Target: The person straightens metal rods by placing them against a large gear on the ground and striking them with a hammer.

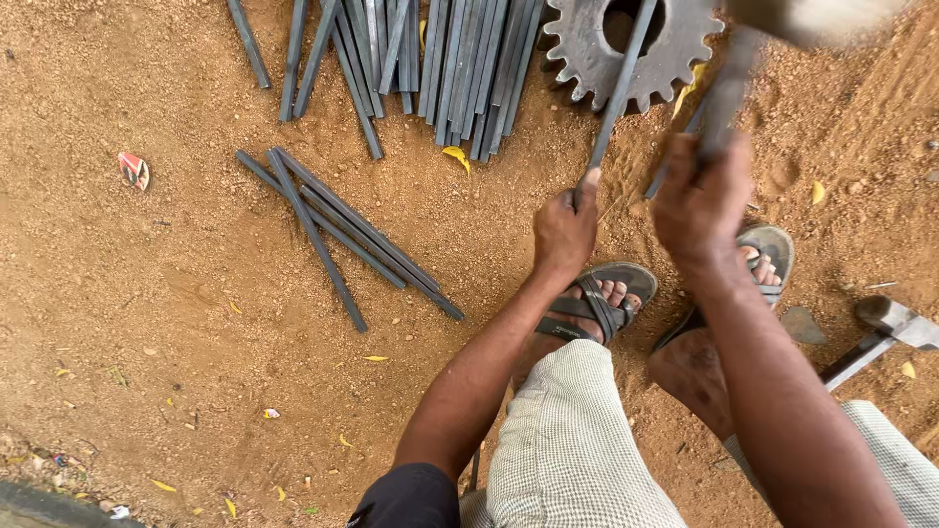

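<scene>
My left hand (564, 227) grips the near end of a thin grey metal bar (619, 93). The bar's far end rests across the hole of a big toothed steel gear (587, 44) lying on the dirt. My right hand (699, 200) is closed around the handle of a hammer (726, 93), whose blurred head (812, 15) is raised at the top right, above the gear. Both hands are over my sandalled feet (597, 308).
A pile of several grey metal bars (440, 59) lies at the top centre, and a few more bars (342, 230) lie loose on the reddish dirt to the left. A second hammer (885, 328) rests on the ground at the right edge.
</scene>
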Action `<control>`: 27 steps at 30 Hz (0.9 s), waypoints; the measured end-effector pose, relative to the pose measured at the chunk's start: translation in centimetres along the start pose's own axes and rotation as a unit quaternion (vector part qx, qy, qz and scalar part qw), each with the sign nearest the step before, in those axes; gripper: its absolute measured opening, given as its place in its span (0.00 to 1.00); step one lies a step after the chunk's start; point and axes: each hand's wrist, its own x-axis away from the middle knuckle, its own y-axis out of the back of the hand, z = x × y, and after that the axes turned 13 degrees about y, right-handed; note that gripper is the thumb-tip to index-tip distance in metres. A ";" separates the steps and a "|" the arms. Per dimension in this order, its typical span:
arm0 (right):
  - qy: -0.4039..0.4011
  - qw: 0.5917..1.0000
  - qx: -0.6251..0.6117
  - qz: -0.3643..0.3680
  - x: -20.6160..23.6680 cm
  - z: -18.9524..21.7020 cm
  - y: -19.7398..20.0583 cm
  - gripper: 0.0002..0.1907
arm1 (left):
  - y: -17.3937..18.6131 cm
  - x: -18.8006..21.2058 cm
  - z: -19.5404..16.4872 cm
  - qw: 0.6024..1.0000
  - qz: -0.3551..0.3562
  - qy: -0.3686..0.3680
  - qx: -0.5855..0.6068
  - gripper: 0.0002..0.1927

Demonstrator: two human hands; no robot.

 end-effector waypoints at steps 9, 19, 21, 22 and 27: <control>-0.060 0.984 0.137 0.097 3.0 -1.3 -0.5 0.17 | 1.5 1.3 -2.0 0.996 0.077 0.027 0.035 0.25; -0.208 0.964 0.079 0.144 4.1 -4.0 -2.0 0.12 | 6.8 8.4 -12.9 0.813 0.390 0.102 0.421 0.20; -0.282 0.951 -0.087 0.093 5.0 -5.1 -2.1 0.17 | 6.8 8.3 -14.5 0.806 0.391 0.087 0.435 0.21; -0.317 0.931 -0.166 0.068 5.5 -5.7 -2.0 0.20 | 6.7 8.3 -15.2 0.789 0.402 0.074 0.459 0.22; -0.172 0.958 -0.229 0.027 6.5 -6.9 -2.8 0.20 | 6.4 7.5 -17.5 0.739 0.433 0.054 0.514 0.24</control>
